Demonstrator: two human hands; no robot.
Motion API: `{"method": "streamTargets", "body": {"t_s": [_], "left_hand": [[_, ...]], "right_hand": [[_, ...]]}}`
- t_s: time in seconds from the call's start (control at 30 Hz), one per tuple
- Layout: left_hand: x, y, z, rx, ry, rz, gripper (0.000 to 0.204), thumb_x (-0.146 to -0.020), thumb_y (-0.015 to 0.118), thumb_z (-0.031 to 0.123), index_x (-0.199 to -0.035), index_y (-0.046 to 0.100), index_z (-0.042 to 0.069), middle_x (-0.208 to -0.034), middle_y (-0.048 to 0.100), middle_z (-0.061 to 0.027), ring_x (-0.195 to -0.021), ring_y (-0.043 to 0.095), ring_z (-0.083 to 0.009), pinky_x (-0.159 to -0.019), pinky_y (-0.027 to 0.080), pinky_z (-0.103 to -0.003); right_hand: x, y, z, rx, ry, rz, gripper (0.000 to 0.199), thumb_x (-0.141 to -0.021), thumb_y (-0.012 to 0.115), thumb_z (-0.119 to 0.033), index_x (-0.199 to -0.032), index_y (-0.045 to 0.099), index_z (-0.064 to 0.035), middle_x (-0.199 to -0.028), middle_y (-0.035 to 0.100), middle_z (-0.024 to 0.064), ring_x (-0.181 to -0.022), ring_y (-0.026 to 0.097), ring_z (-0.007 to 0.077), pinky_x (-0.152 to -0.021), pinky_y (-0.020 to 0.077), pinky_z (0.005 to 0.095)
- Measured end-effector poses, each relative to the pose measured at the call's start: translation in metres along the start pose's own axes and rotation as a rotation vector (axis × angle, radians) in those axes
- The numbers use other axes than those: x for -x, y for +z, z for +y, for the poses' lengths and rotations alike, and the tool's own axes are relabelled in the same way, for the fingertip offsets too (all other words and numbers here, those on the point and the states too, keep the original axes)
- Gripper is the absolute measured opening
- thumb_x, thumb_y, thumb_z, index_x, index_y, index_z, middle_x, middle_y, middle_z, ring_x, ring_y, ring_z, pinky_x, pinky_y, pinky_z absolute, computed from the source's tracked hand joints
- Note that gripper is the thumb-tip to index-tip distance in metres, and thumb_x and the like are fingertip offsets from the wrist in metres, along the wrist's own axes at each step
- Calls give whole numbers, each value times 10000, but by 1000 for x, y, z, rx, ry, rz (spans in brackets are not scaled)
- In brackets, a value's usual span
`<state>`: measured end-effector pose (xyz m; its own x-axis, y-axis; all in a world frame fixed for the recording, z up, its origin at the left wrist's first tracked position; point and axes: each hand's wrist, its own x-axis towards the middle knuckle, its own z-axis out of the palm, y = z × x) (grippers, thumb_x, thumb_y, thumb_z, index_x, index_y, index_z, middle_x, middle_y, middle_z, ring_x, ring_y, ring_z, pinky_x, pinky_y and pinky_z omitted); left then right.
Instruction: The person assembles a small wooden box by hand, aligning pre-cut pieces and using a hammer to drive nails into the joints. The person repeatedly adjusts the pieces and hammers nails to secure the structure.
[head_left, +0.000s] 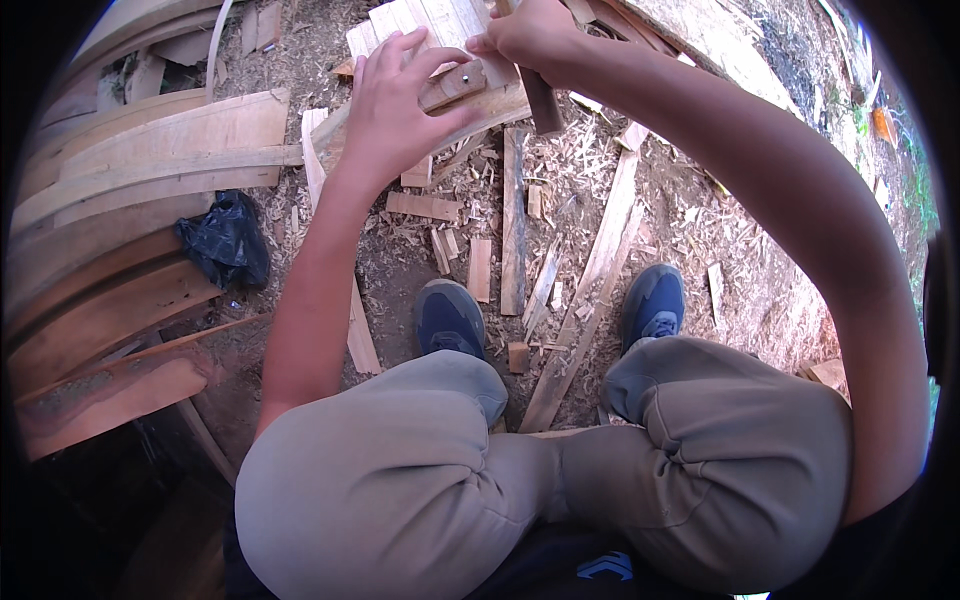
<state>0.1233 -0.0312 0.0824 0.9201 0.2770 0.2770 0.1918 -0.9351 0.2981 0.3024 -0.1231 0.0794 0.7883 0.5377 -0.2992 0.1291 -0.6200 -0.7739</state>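
My left hand (395, 115) is at the top centre, its thumb and forefinger on either side of a small brown wooden block (452, 87) with a metal pin head in its face. The other fingers are spread over pale wooden boards (425, 22). Beside it, my right hand (525, 38) is closed round a tool whose brown wooden handle (542, 105) sticks out below the palm. The tool's far end is cut off by the top edge. Under both hands lies a thicker light plank (490, 108).
Planks (180, 135) are stacked at the left, with a crumpled black plastic bag (225, 240) on them. Wood shavings and offcuts cover the ground, with long strips (512, 220) between my shoes (450, 315). More timber (655, 25) lies at the top right.
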Motion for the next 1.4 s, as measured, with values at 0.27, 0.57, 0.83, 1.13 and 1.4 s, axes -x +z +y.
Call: {"method": "streamTargets", "body": {"t_s": [0.27,0.57,0.83,1.13,1.4], "left_hand": [[3,15,-11,8,-14,55,456,-787,833,466,-1188,741,269,-1456,558,-152,-1439,415,-358,-1216,252,-528],[6,-4,-5,232,-62,37,693,-793,845,476,-1398,604,239,-1548,476,-161,-1470,378,-380,-1198,302,-545],[-5,-10,-51,694,-808,104,672,-1008,608,479,-1400,512,-58,-1362,610,-194,-1279,582,-254,-1086,438,-358],[-22,-5,-47,868,-793,68,792,-859,833,357,-1403,447,-71,-1276,640,-193,-1147,655,-244,-1000,519,-372],[11,-29,-23,1115,-461,286,887,-781,909,150,-1418,306,18,-1304,557,-151,-1192,617,-251,-986,555,-371]], "right_hand": [[-2,0,-3,115,-56,-12,430,-660,926,-265,-909,719,19,-894,747,211,-809,754,300,-716,608,399],[2,-9,4,59,-75,-156,462,-743,909,-323,-1018,701,-16,-962,754,156,-875,755,248,-803,587,355],[-3,-7,11,-111,-70,-137,313,-788,866,-238,-919,701,-7,-851,737,108,-769,719,185,-739,567,346],[1,-23,0,-347,-75,-331,317,-809,811,-49,-1075,708,90,-994,743,155,-864,724,198,-819,576,338],[35,-60,-18,-557,-264,-530,452,-767,813,30,-1189,651,32,-1077,728,127,-1054,693,194,-998,520,342]]}}
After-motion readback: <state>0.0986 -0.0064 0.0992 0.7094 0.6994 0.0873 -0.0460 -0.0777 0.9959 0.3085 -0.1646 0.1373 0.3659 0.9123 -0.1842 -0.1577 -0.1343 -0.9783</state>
